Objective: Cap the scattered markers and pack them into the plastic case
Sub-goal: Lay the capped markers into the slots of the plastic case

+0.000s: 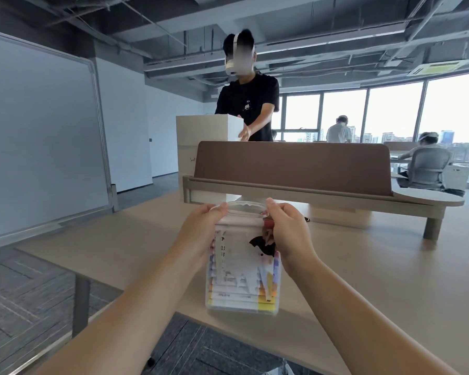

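gripping the clear plastic case (241, 266) by its two upper corners, the left hand (201, 231) and the right hand (290, 234) hold it upright over the near edge of the pale wooden table (363, 266) — fingers curled round the top on both sides, just below the looped handle. white-barrelled markers (238, 304) with coloured ends lie stacked inside, behind a printed card. whether the base touches the tabletop cannot be told. beyond stand a brown desk divider (290, 163) and a person in a black t-shirt (248, 104) holding a white box (209, 131).
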`<state>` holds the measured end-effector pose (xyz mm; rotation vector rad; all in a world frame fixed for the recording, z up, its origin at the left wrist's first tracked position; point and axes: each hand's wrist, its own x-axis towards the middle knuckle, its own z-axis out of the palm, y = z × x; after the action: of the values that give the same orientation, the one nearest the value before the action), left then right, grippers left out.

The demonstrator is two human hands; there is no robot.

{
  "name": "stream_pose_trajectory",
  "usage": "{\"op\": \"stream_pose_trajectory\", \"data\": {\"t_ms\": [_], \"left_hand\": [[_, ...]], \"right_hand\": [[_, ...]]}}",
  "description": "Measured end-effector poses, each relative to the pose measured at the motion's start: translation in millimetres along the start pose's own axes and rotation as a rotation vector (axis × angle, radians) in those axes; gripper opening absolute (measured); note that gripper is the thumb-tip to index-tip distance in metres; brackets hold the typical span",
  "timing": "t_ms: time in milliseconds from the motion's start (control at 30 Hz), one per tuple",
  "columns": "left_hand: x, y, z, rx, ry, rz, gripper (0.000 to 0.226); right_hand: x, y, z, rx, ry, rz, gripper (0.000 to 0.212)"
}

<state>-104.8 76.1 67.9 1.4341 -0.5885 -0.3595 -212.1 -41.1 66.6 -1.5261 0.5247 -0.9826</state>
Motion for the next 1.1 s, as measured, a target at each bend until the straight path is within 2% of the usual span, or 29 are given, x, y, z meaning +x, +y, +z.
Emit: {"op": "stream_pose_trajectory", "data": {"t_ms": [167,233,333,400,467,600,767,867,1100], "left_hand": [[-0.1,3.3,8.5,-0.096,0.123,-0.087,0.011],[-0.5,7.7,10.2,-0.128,0.14,-0.116,0.009],[1.1,10.3,11.8,-0.164,0.161,-0.134,0.019],[1.8,9.8,12.7,-0.159,0.189,-0.134,0.021],[1.1,8.9,13.2,-0.151,0.207,-0.122,0.016],[-3.4,4.6,14.1,-0.119,0.202,-0.075,0.006],[-13.5,-10.5,4.8,-0.1,0.149,0.012,0.029],[-20.4,-9.0,-1.0,-0.163,0.099,-0.002,0.04],[-43.8,9.0,-48.9,-0.154,0.068,-0.026,0.045]], "right_hand": [[-0.3,-0.2,10.8,0.069,0.05,0.094,0.01],[-2.1,-2.0,10.8,0.1,0.049,0.138,0.01],[-1.6,-7.2,10.4,0.126,0.052,0.201,0.005],[-0.5,-10.2,11.0,0.118,0.066,0.221,0.009],[-0.7,-10.9,12.2,0.115,0.071,0.214,0.012],[-6.5,-3.2,14.1,0.105,0.085,0.116,0.004],[-17.2,5.5,13.6,0.003,0.093,-0.079,0.038],[-22.1,2.0,10.3,-0.125,0.057,-0.144,0.044],[-32.6,-13.9,41.7,-0.095,-0.008,-0.192,0.051]]}}
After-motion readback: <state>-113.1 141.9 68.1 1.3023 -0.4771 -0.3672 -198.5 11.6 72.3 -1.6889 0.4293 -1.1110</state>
